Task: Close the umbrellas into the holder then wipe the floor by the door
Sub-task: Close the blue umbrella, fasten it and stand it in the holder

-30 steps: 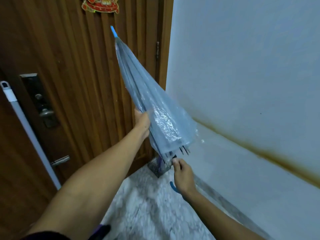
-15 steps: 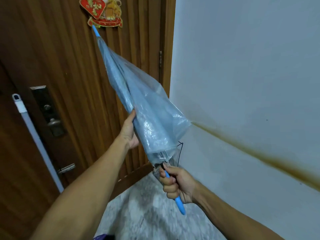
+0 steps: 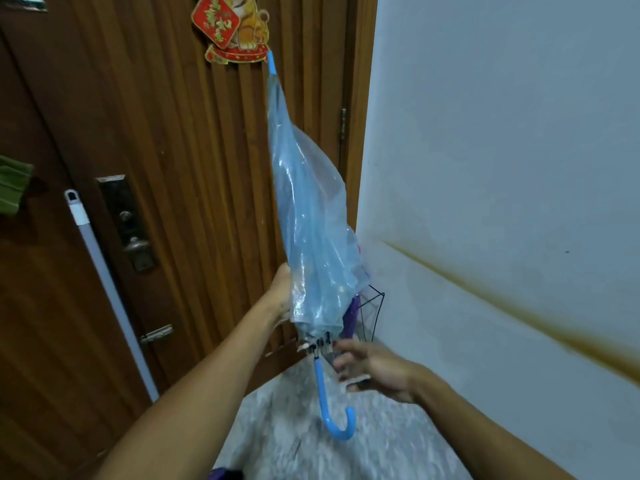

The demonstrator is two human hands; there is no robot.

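A ribbed wooden door [image 3: 180,161] fills the left of the frame, a pale wall [image 3: 502,133] the right, and a speckled floor [image 3: 294,441] the lower centre. Folded translucent blue umbrella [image 3: 311,237], centre of frame, held tip-up and slightly tilted; its blue tip lies just below a red paper ornament [image 3: 230,29] at the upper centre, its blue hooked handle [image 3: 332,410] hangs at the lower centre. Left hand [image 3: 282,292] grips the lower canopy from the left side, fingers hidden behind the plastic. Right hand [image 3: 374,370], blurred, lies just right of the shaft, fingers spread and holding nothing. A wire holder [image 3: 372,317] stands behind the canopy in the corner. A white pole [image 3: 100,271] leans at centre left.
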